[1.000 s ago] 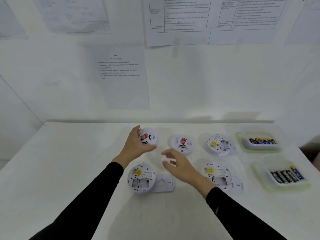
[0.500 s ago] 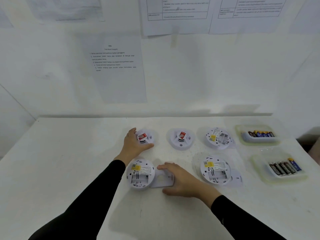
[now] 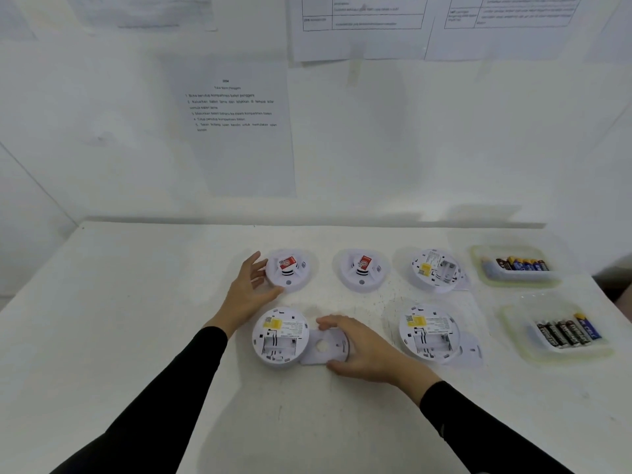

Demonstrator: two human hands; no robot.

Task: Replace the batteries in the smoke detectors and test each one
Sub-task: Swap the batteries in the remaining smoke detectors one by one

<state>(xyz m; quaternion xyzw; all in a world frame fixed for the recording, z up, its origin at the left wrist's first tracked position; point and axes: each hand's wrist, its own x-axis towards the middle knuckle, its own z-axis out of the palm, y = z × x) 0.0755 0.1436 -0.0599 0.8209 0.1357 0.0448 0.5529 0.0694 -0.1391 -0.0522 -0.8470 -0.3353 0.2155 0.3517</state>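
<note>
1. Gripping the mounting plate (image 3: 323, 347), the right hand (image 3: 371, 350) has its fingers curled over the far edge and its thumb on the near edge. The plate lies flat on the table (image 3: 136, 336) and has a round hole in its middle.
2. The plate's left end touches the front-left detector (image 3: 280, 336). That detector lies upside down with its battery bay open and empty.
3. The left hand (image 3: 251, 289) grasps the back-left detector (image 3: 289, 270) loosely, with its fingers curved along the left rim and its thumb against the near rim. This detector sits face up on the table and has a red sticker on top.
4. Both arms wear black sleeves (image 3: 164, 398).
5. The back-middle detector (image 3: 362, 270) is also face up with a red sticker.
6. The back-right detector (image 3: 436, 270) and the front-right detector (image 3: 429, 333) both lie upside down. The bay of the front-right one is open and empty.
7. At the right edge of the table, the far tray (image 3: 513, 283) holds a row of dark and blue batteries (image 3: 519, 265).
8. The near tray (image 3: 519, 350) holds black batteries (image 3: 561, 333) and one blue one.
9. Printed sheets (image 3: 239, 131) hang on the white wall behind the table.
</note>
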